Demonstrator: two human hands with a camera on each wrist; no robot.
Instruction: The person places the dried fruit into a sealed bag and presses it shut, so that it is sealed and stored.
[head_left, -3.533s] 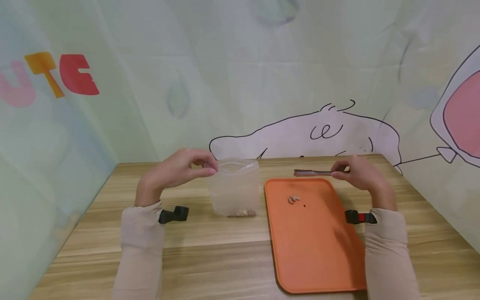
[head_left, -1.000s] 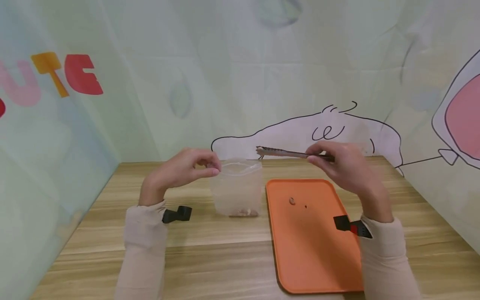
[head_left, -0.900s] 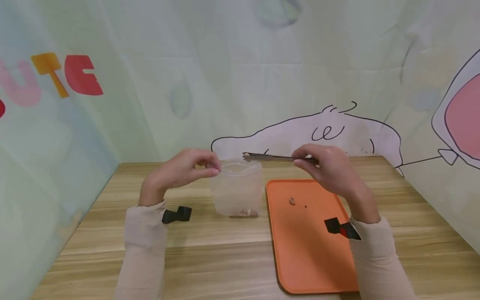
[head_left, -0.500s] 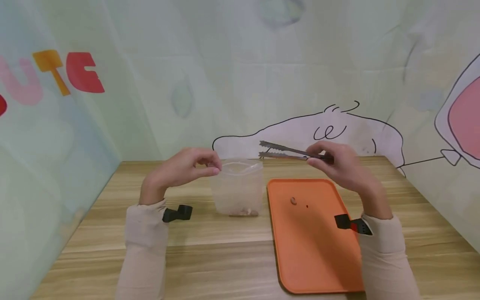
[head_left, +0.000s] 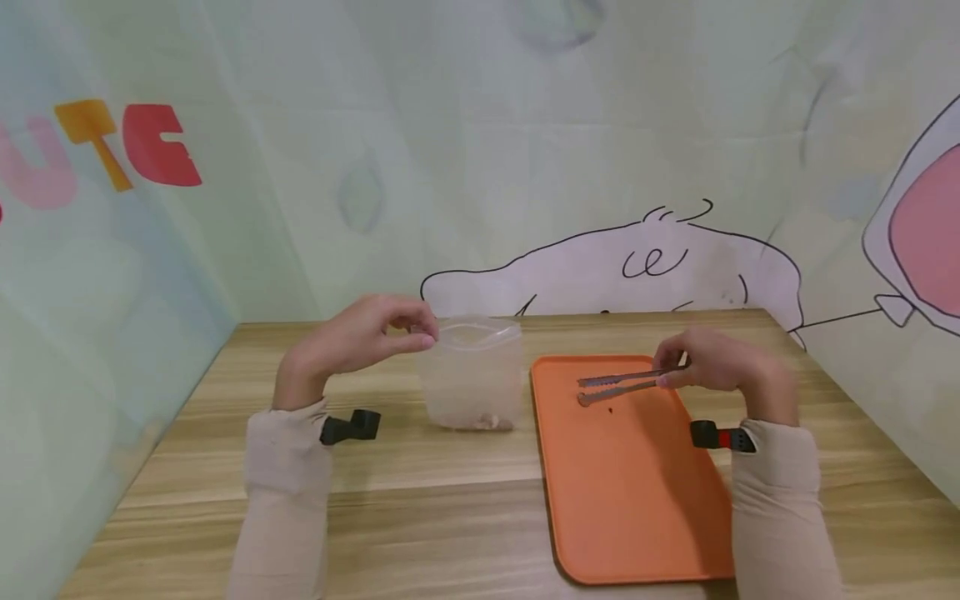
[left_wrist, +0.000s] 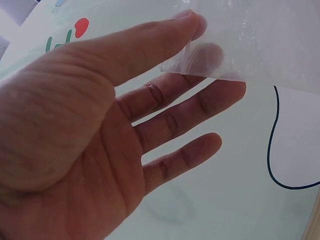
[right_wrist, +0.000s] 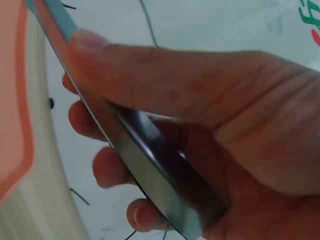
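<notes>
My left hand point(head_left: 367, 335) pinches the top left corner of a clear zip bag point(head_left: 472, 383) between thumb and fingers; the left wrist view shows the plastic point(left_wrist: 270, 40) at the fingertips. The bag stands upright with its mouth parted, and a few small pale and brownish pieces point(head_left: 491, 422) lie at its bottom. Metal tongs point(head_left: 626, 387) are gripped in my right hand point(head_left: 716, 367), their arms apart and their tips low over the far part of an orange tray point(head_left: 630, 500). A small curled brownish piece point(head_left: 582, 400) is at the lower tip; whether they touch is unclear.
A tiny dark speck point(head_left: 611, 410) lies on the tray near the tongs. The wood-grain table point(head_left: 420, 517) extends around the bag and tray. A printed cloth backdrop point(head_left: 480, 183) rises behind the table and along its sides.
The tongs went to the bag's mouth with a piece, parted there, then moved back right and down over the tray. One piece has left the tray. My left hand kept its hold.
</notes>
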